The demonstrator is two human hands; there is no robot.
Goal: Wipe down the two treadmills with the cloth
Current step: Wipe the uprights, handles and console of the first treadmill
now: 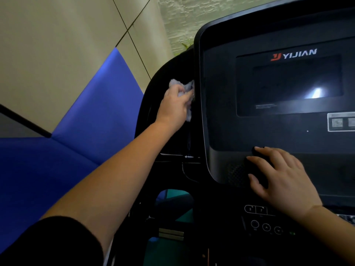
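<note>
A black treadmill console (221, 121) with a dark screen and the YIJIAN logo fills the right of the head view. My left hand (173, 108) reaches behind the console's left edge and grips a crumpled white cloth (185, 87), pressing it against the black frame there. Part of the cloth is hidden by my fingers. My right hand (280, 179) lies flat with spread fingers on the console's lower panel, just below the screen. Only one treadmill is in view.
A row of round and oval buttons (266, 226) sits on the panel under my right hand. A blue padded wall (80, 131) and beige wall panels stand to the left. A thin cable (187, 173) hangs behind the console.
</note>
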